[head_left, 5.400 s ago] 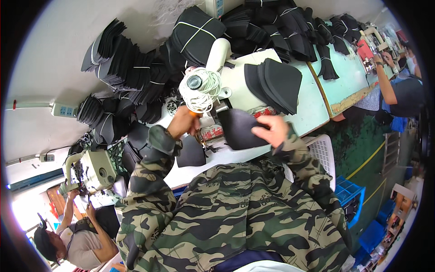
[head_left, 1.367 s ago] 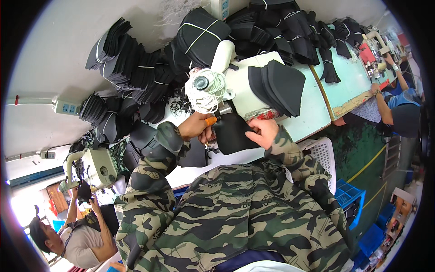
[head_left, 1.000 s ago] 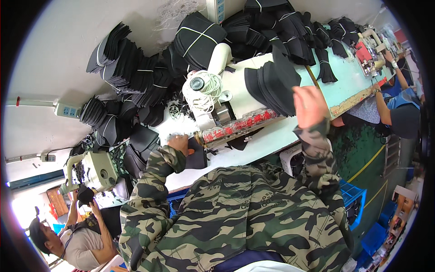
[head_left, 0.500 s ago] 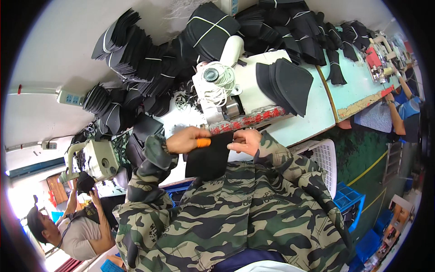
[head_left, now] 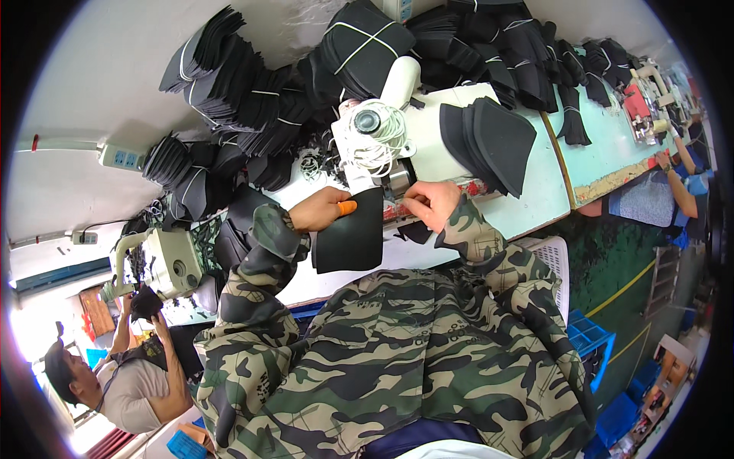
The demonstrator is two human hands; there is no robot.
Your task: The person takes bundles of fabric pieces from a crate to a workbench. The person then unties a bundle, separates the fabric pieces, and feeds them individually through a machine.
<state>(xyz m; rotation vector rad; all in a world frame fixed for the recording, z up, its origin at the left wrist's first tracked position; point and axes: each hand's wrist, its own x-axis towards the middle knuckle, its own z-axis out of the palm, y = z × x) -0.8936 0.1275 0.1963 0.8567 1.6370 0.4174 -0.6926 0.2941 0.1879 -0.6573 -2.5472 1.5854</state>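
Workshop tabletop (head_left: 535, 206), pale green, with tied bundles of black cut pieces (head_left: 229, 84) heaped at the far left. My left hand (head_left: 321, 209), orange fingertip cover on, pinches the top edge of one black panel (head_left: 352, 233) hanging over the near edge. My right hand (head_left: 432, 203) has its fingers curled beside the sewing machine (head_left: 382, 138), gripping nothing I can see. Stack of black panels (head_left: 489, 138) sits to the right, so I judge most pieces remain undone.

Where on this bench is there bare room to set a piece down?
Bare tabletop lies right of the stacked black pieces, and a strip lies beside the black piece near the bench edge. Bundles crowd the left and back.
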